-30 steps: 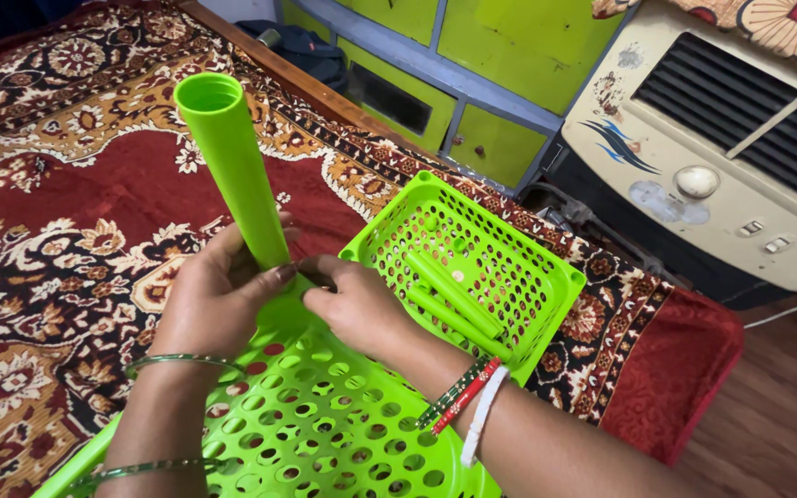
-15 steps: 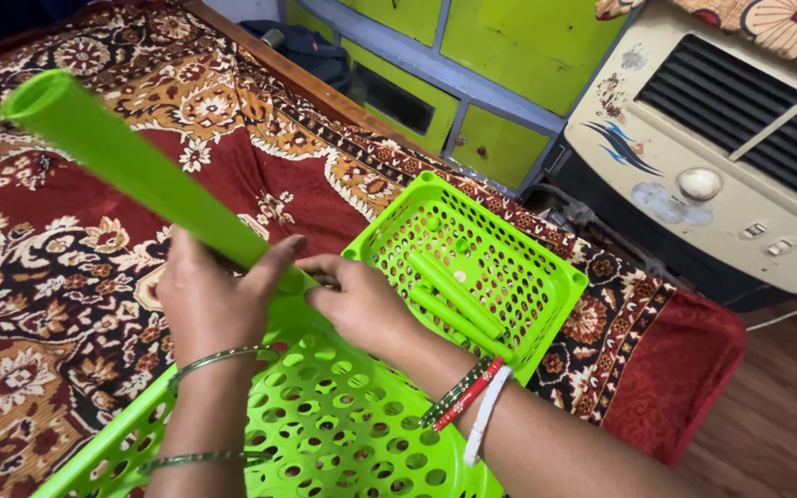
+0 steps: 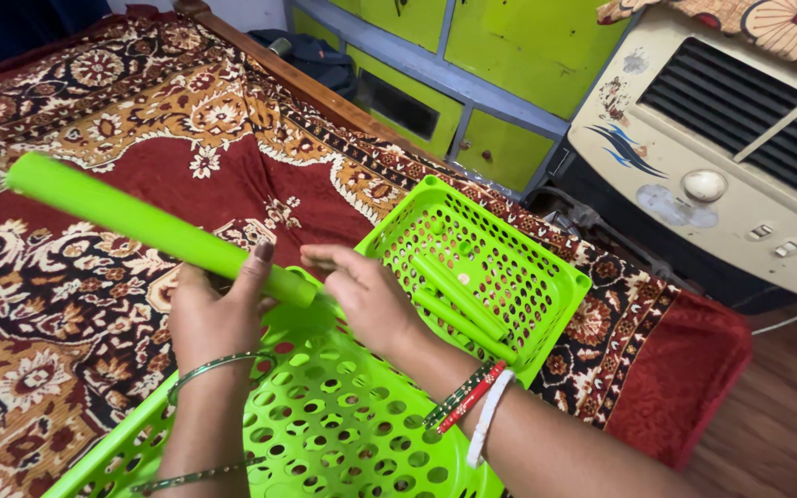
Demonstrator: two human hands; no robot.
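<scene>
Tube: we see the long green plastic tube (image 3: 154,231) tilted lower than before.
Left hand (image 3: 209,314): clamped on tube.
Right hand (image 3: 366,295): fingers loose at tube end, above perforated green plastic tray (image 3: 343,424).

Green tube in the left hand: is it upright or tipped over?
Tipped. The green tube lies nearly level, slanting up to the left across the patterned bedspread, gripped by the left hand.

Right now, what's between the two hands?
In the head view, the near end of the green tube sits between them. The left hand holds the tube, and the right hand reaches toward that end above the big green tray.
</scene>
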